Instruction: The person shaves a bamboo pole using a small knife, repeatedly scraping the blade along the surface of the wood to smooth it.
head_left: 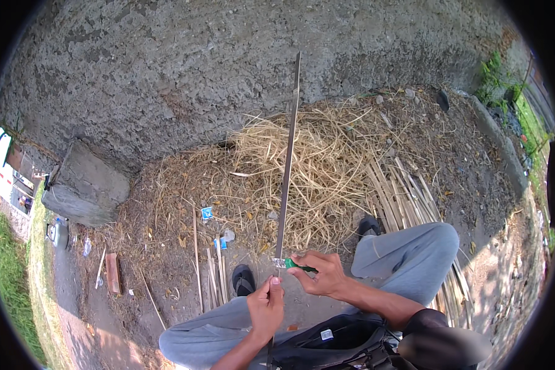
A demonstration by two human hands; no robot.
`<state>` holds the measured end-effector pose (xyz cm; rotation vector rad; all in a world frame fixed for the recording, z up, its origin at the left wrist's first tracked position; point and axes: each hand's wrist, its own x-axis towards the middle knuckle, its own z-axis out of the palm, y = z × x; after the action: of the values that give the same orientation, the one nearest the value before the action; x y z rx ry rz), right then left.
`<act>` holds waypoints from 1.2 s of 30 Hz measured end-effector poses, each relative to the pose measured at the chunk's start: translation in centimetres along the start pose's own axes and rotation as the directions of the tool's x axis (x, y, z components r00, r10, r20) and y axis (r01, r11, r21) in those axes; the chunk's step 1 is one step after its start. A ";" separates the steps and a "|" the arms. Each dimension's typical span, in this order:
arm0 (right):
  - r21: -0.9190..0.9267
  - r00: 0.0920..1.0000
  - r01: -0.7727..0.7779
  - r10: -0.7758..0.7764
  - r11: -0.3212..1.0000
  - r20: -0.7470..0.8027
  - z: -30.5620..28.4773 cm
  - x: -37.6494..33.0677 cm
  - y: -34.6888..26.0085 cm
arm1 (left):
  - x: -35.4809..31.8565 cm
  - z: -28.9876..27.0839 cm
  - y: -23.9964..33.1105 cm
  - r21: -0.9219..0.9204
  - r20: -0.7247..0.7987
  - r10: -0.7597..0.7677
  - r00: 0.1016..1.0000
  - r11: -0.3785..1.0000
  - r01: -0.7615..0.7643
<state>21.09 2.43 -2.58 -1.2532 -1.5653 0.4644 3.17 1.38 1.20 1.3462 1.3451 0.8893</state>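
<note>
A long, thin bamboo strip (288,160) runs up from between my knees toward the wall, with a node near its far end. My left hand (266,311) is closed round its near part, thumb uppermost. Just above and to the right, my right hand (322,274) grips a green-handled knife (295,265). Its short, shiny metal part (279,263) lies against the strip. My fingers hide part of the handle, and the blade's edge is too small to make out.
A heap of pale shavings (308,166) lies before a rough wall (228,55). Split strips (407,191) lie by my right leg, with a few more (213,277) on the left. A concrete block (89,182), a reddish brick (113,273) and a silvery container (57,233) stand left.
</note>
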 end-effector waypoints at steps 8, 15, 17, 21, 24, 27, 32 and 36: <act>0.039 1.000 0.006 -0.006 0.999 -0.002 0.2 0.1 -0.2 | -0.2 0.3 -1.1 0.397 -0.082 0.386 0.919 0.858 -0.325; 0.061 0.999 -0.035 0.034 0.998 0.017 0.2 0.0 0.1 | -0.3 0.3 -0.9 0.106 -0.048 0.064 0.997 0.993 -0.059; 0.055 1.000 -0.005 0.005 0.998 0.004 0.2 0.1 -0.1 | -0.3 0.3 -1.4 0.356 -0.070 0.329 0.942 0.890 -0.285; 0.052 1.000 -0.023 0.023 0.998 -0.009 0.5 -0.3 0.6 | -0.2 0.0 -1.2 0.075 0.009 0.065 0.998 0.995 -0.066; 0.182 0.996 0.025 -0.009 0.983 -0.086 1.2 -0.5 0.6 | -0.3 0.4 -2.1 0.153 -0.023 0.187 0.982 0.971 -0.181; 0.096 0.998 0.017 -0.011 0.995 -0.062 0.7 0.3 0.7 | -0.2 0.2 -1.2 0.087 -0.016 0.137 0.990 0.987 -0.135; 0.002 0.998 0.039 -0.038 0.999 -0.053 0.7 0.4 0.3 | -0.2 -0.1 -0.2 -0.146 0.084 -0.136 0.987 0.978 0.147; 0.040 0.999 -0.040 0.041 0.998 -0.017 0.7 0.5 0.3 | -0.1 0.2 -1.0 -0.064 0.040 -0.055 0.998 0.996 0.057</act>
<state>20.68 3.17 -2.87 -1.2572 -1.5111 0.5067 3.11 1.16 0.24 1.2640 1.3077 0.8584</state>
